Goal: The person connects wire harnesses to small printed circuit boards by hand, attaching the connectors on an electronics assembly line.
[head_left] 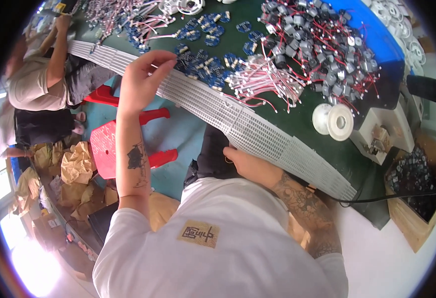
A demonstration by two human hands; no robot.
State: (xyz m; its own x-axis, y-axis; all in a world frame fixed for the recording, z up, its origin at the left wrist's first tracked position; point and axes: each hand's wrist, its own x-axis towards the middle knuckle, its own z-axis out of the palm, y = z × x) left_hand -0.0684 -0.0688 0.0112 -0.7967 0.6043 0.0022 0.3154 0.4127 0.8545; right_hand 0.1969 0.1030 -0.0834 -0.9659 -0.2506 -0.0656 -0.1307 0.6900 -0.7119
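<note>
My left hand [141,82] is raised at the table's edge, beside the round blue circuit boards [198,64]. Its thumb and forefinger curve together at the tips in a pinch; whatever may be between them is too small to make out. My right hand [240,160] is low against my dark trousers, by the near edge of the perforated light-grey strip [203,107]. A ring shows on it, but its fingers are mostly hidden. Right of the boards lies a bundle of white and red connector wires [267,82].
Small grey motors [322,44] with red wires pile up by a blue bin [377,35]. White spools [338,121] and a white open box [384,131] stand at the right. Red stools [104,149] are at the left, near another person [34,84] and crumpled brown paper [76,164].
</note>
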